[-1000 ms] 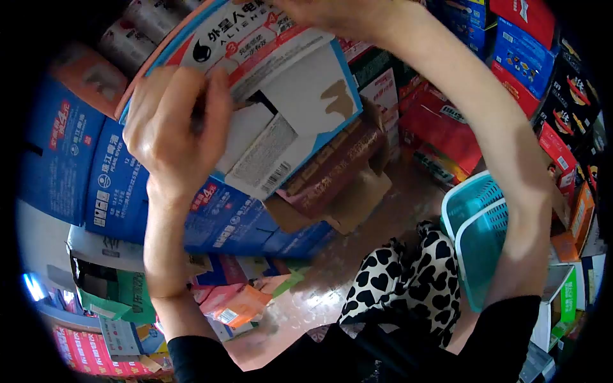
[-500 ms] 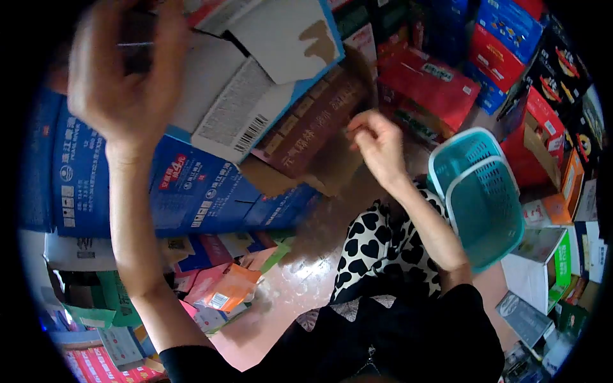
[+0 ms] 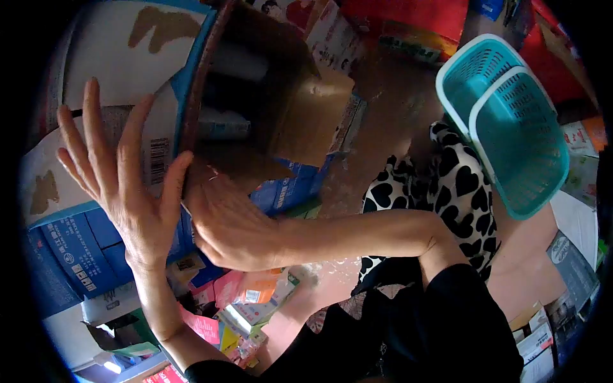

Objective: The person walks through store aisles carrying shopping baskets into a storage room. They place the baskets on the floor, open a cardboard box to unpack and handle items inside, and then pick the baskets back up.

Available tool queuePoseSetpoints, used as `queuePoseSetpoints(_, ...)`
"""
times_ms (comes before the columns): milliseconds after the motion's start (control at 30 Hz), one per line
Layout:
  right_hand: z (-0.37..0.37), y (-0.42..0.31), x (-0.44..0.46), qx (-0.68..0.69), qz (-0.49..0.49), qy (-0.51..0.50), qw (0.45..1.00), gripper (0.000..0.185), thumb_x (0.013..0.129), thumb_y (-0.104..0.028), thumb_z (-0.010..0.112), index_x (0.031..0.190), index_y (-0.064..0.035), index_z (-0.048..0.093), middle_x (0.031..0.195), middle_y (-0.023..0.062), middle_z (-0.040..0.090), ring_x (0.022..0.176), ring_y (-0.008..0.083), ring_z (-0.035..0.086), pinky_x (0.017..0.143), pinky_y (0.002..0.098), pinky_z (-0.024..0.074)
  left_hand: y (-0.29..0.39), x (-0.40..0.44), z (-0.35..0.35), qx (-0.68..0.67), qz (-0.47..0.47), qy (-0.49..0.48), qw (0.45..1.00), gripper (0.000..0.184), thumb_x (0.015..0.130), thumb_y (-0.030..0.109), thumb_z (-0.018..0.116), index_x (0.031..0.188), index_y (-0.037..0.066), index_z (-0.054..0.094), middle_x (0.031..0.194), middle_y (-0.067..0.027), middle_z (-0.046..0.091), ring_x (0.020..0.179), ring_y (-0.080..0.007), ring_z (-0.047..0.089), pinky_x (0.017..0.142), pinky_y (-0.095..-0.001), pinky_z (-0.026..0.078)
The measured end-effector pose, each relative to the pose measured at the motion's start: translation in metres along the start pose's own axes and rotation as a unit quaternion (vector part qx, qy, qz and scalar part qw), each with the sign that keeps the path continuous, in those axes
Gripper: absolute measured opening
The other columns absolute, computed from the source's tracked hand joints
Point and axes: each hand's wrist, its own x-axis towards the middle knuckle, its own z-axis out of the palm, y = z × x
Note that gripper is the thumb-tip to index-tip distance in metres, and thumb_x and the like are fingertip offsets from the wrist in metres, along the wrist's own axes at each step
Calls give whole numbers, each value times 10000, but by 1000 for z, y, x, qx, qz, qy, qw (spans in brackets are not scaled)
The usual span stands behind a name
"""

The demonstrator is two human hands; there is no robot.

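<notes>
One head-worn camera looks forward and steeply down, close up.

The floor point(image 3: 520, 246) is pinkish at near right, darker & brownish at far ctr.; a small light point(image 3: 112, 367), approx. white, shines at near left.

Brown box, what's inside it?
At least two pale things, too dim to name, show inside the brown box. Shadow hides the rest, and the right hand covers part of the edge.
</notes>
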Motion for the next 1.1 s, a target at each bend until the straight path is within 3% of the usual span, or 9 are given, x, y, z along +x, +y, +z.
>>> queuePoseSetpoints(167, -1, 3, 0, -13, -36, -19, 999, 685, 748, -78, 587, 1271, 221, 262, 1311, 430, 300, 1234, 507, 366, 1102, 551, 206, 4, 4, 2, -65, -14, -47, 997, 721, 734, 581, 656, 1332, 202, 519, 1520, -96, 274, 1425, -353, 140, 1119, -576, 38)
queuePoseSetpoints(267, 3, 0, -1, 24, -1, -34, 999, 719, 764, -92, 583, 1299, 218, 216, 1332, 437, 269, 1266, 506, 333, 1100, 543, 211, 2, 1, 4, -36, -1, -97, 995, 658, 736, 459, 675, 1316, 183, 535, 1515, -111, 285, 1429, -344, 140, 1124, -563, 34)
queuePoseSetpoints(467, -23, 15, -10, 82, -17, -14, 996, 738, 817, -133, 594, 1376, 141, 198, 1329, 386, 335, 1265, 478, 355, 1084, 531, 236, -11, 2, 12, -109, 15, -13, 994, 445, 660, 223, 690, 1093, 141, 631, 1421, -190, 423, 1379, -393, 274, 1117, -547, 88)
queuePoseSetpoints(633, -50, 34, -27, 126, -58, -8, 990, 600, 837, -153, 621, 1334, 42, 347, 1320, 255, 424, 1217, 397, 430, 1051, 521, 294, -13, 4, 15, -97, 41, -6, 994, 392, 763, 228, 633, 1144, 142, 602, 1438, -170, 405, 1383, -394, 261, 1125, -576, 100)
queuePoseSetpoints(733, -72, 58, -45, 87, -15, 42, 995, 323, 856, -136, 599, 1145, 2, 555, 1189, 209, 553, 1122, 364, 525, 981, 494, 375, -12, 2, 16, -99, 35, -4, 995, 390, 771, 240, 625, 1150, 149, 599, 1439, -167, 403, 1382, -394, 263, 1124, -579, 107)
queuePoseSetpoints(767, -75, 73, -50, 73, -17, 113, 991, 202, 860, -150, 601, 1007, -13, 609, 997, 171, 635, 940, 326, 618, 845, 437, 470, -13, 2, 16, -97, 32, -5, 995, 392, 772, 244, 624, 1151, 149, 598, 1439, -167, 403, 1382, -394, 263, 1124, -579, 108)
queuePoseSetpoints(867, -93, 116, -84, 148, 190, 201, 950, 198, 929, -187, 541, 789, -51, 572, 632, 39, 534, 556, 141, 522, 521, 291, 413, -13, 1, 17, -95, 40, -5, 995, 401, 775, 258, 621, 1161, 150, 595, 1436, -170, 407, 1380, -395, 266, 1123, -579, 113)
queuePoseSetpoints(933, -106, 130, -92, 147, 270, 305, 901, 273, 957, -259, 524, 756, -76, 548, 623, -43, 487, 569, 42, 445, 502, 219, 351, -12, 1, 18, -88, 45, 0, 995, 408, 775, 266, 619, 1163, 143, 595, 1431, -172, 412, 1377, -395, 273, 1122, -576, 122)
queuePoseSetpoints(1100, -117, 171, -107, 188, 369, 299, 860, 213, 931, -210, 505, 1052, -40, 545, 895, 55, 598, 789, 118, 568, 671, 238, 449, -11, 1, 22, -82, 49, 7, 995, 427, 767, 277, 623, 1164, 122, 602, 1423, -170, 425, 1368, -396, 289, 1119, -565, 149)
